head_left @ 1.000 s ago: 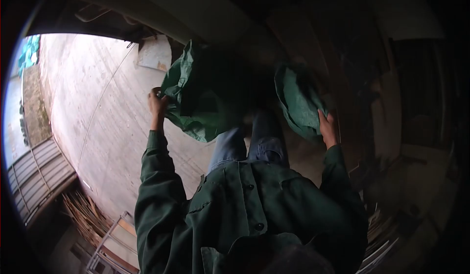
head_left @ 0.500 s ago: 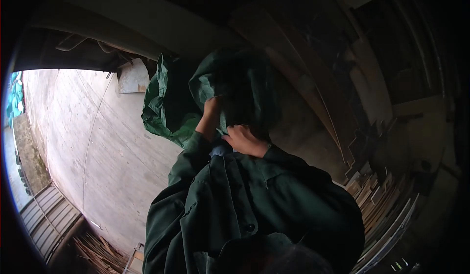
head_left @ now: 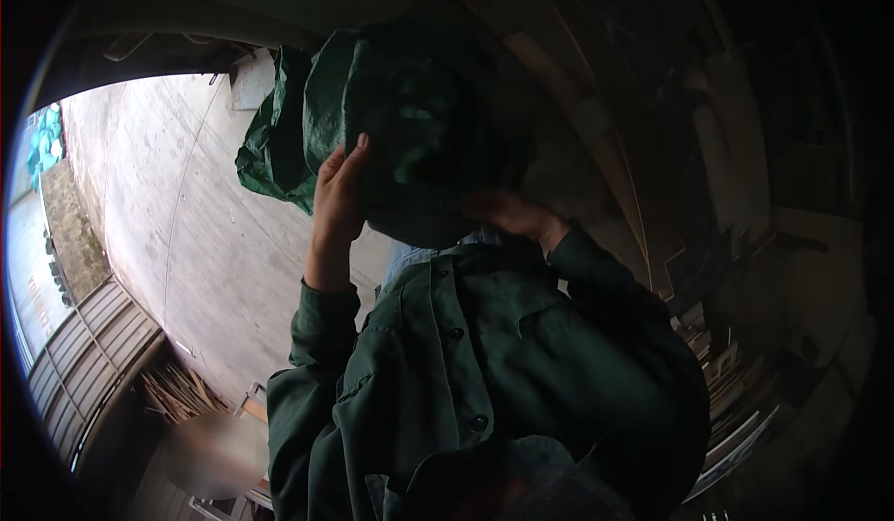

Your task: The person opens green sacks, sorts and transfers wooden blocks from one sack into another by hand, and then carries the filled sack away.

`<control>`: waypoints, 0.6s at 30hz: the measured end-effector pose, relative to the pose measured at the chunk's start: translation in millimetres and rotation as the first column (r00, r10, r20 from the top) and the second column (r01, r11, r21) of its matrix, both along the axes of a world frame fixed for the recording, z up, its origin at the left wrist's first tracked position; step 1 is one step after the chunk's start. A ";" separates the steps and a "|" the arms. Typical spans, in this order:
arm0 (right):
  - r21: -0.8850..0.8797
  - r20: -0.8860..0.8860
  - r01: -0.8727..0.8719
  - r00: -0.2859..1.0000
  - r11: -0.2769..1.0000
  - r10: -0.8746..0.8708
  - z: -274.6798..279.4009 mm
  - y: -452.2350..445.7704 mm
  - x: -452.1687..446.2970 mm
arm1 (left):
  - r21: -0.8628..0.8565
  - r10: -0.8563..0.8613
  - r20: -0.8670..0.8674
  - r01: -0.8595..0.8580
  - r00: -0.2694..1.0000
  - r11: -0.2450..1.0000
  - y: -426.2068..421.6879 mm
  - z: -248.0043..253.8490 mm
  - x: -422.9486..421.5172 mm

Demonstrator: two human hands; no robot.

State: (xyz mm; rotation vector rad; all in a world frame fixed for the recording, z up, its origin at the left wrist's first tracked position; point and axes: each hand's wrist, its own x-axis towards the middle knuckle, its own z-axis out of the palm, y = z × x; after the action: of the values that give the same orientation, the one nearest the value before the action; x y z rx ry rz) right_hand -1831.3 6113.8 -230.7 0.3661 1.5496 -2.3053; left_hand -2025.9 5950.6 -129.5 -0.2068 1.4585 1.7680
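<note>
A dark green woven sack (head_left: 326, 102) is held open in front of my body, its wide mouth facing up toward me. My left hand (head_left: 340, 190) grips the left rim, thumb on top and the other fingers largely hidden. At the near right edge of the mouth is my right hand (head_left: 510, 214), in shadow, with its fingers closed at the rim. The inside is mostly dark, with some lighter green folds. More crumpled green sack material (head_left: 272, 153) lies just left of the held sack; I cannot tell whether the two are joined.
Pale concrete floor (head_left: 200, 195) stretches to the left. Long wooden boards (head_left: 596, 139) lean in the dark on the right, with stacked strips (head_left: 740, 419) below them. A slatted metal panel (head_left: 93, 349) and a heap of thin sticks (head_left: 182, 389) are at lower left.
My hands have moved apart from close together at the sack's edge to its left and right sides. The mouth is spread wider and the sack sits higher in view.
</note>
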 end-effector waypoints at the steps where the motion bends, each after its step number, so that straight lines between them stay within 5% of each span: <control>1: -0.157 0.040 0.044 0.998 0.987 -0.039 1.8 20.2 -3.7 | 0.006 0.015 0.007 -0.015 1.000 1.000 -1.5 13.0 3.4; 4: -0.082 0.114 -0.098 0.988 0.992 0.107 -28.5 80.6 -17.5 | -0.008 0.094 -0.046 -0.095 0.994 0.995 7.5 70.5 23.5; 6: -0.134 -0.008 -0.298 0.954 0.945 0.299 -86.5 89.7 -41.8 | -0.005 0.144 -0.144 -0.147 0.979 0.989 8.5 105.7 40.6; 8: 0.088 -0.006 -0.428 0.903 0.900 0.430 -111.8 66.8 -66.9 | 0.006 0.177 -0.233 -0.181 0.956 0.984 -0.3 135.8 59.4; 12: 0.777 0.081 -0.417 0.810 0.472 0.581 -150.5 -8.3 -122.5 | 0.031 0.254 -0.470 -0.272 0.845 0.962 -33.6 188.3 93.1; 15: 0.921 0.172 -0.341 0.790 0.189 0.588 -157.6 -37.0 -151.4 | 0.053 0.294 -0.671 -0.351 0.681 0.935 -66.6 219.6 115.8; 18: 0.952 0.178 -0.296 0.750 0.083 0.637 -165.1 -35.4 -158.8 | 0.056 0.294 -0.827 -0.450 0.479 0.891 -105.1 238.2 144.0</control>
State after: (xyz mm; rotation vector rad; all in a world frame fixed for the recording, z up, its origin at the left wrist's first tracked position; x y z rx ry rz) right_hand -1990.1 6078.5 -395.7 -0.2714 2.5920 -0.6188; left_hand -1881.9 5845.5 108.7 0.3092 2.3979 2.2415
